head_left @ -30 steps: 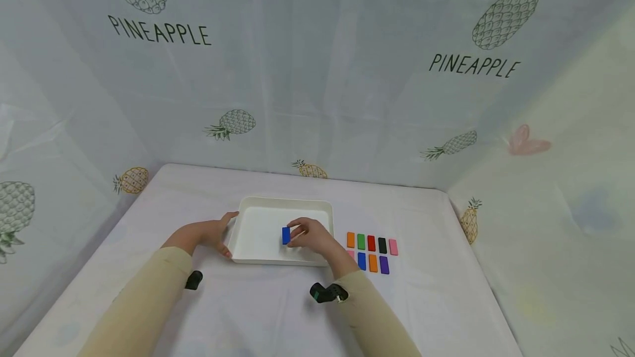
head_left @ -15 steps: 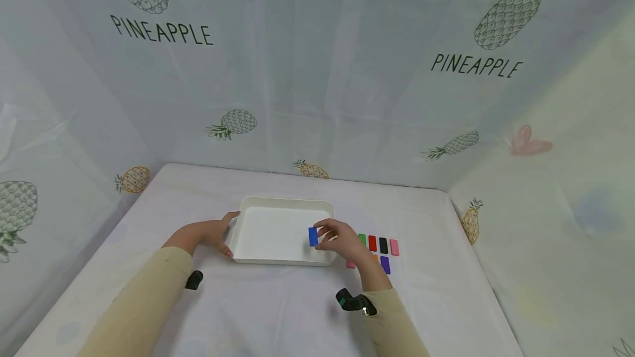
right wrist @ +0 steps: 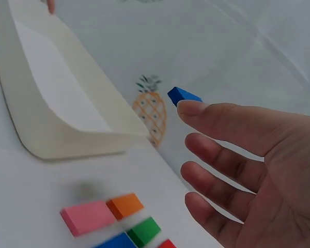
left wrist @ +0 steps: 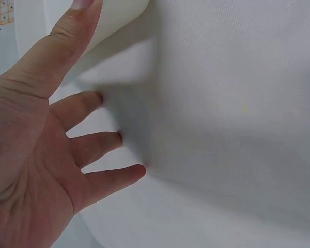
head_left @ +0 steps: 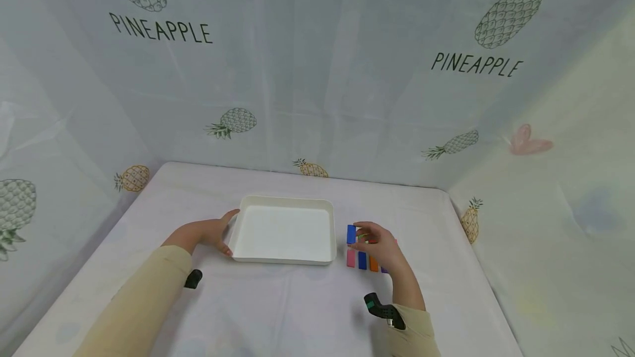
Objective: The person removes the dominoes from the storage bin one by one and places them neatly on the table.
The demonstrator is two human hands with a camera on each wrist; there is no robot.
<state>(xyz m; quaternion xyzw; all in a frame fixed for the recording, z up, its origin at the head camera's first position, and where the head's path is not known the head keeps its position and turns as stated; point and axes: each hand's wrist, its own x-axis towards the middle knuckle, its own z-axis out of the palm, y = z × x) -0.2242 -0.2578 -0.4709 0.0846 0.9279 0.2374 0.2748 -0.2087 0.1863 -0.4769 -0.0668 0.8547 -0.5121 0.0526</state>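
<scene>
My right hand [head_left: 381, 245] pinches a small blue block [head_left: 351, 234] between thumb and fingers, above the rows of coloured blocks right of the tray. In the right wrist view the same blue block [right wrist: 183, 96] shows past the thumb tip, the other fingers spread loosely below. My left hand [head_left: 210, 234] lies at the left side of a white rectangular tray [head_left: 283, 230], thumb and finger spread along its edge. The left wrist view shows that hand's fingers [left wrist: 98, 147] extended and apart beside the tray. Nothing lies inside the tray.
Below the right hand lie a pink block [head_left: 350, 258], a second blue block [head_left: 362, 260] and an orange block [head_left: 373, 264]. A green block [right wrist: 144, 231] and another orange block [right wrist: 125, 205] show in the right wrist view. A pineapple-print curtain [head_left: 317, 98] stands behind the table.
My right hand has carried the blue block rightward, from over the tray to above the rows of blocks. My left hand has stayed at the tray's left edge.
</scene>
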